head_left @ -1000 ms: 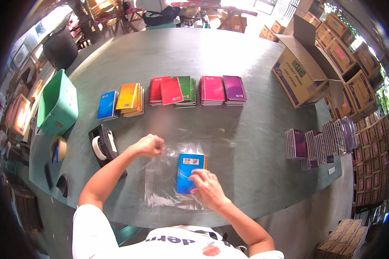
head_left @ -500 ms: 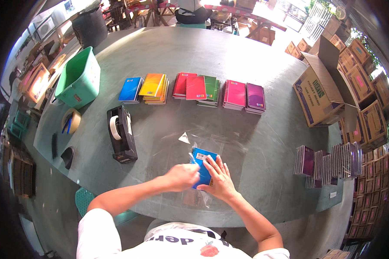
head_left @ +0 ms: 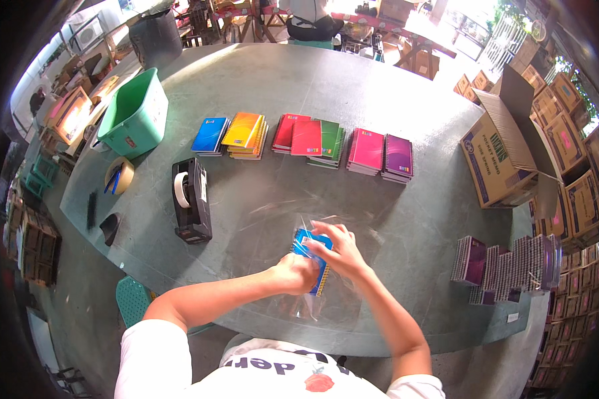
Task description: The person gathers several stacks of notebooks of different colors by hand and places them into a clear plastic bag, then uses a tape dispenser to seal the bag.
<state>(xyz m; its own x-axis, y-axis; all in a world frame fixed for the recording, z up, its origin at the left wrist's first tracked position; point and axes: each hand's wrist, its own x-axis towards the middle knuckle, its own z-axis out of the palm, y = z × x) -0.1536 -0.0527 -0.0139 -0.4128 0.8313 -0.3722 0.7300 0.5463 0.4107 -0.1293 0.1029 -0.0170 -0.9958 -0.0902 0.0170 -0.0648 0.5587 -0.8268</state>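
A blue spiral notebook [head_left: 321, 279] lies tilted in front of me, with a band of yellow edges showing beneath it. Clear plastic film [head_left: 305, 306] spreads under and around it, and shiny folds cross its cover. My left hand [head_left: 298, 272] is closed against the notebook's left side, its fingertips hidden. My right hand [head_left: 343, 251] reaches over the upper right corner, thumb and forefinger bent together at the film on the cover.
Beyond my hands stand stacks of blue [head_left: 210, 135], yellow [head_left: 245, 132], red, green [head_left: 327, 143], pink [head_left: 366, 147] and purple notebooks [head_left: 397, 156]. A black tape dispenser [head_left: 192, 203] and green bin [head_left: 133, 116] are left; an open carton [head_left: 496, 156] and more purple notebooks [head_left: 512, 269] are right.
My right hand has gone from lying spread on the notebook to bending its fingers at the upper edge. My left hand has shifted slightly right, onto the notebook's side. The view has turned slightly.
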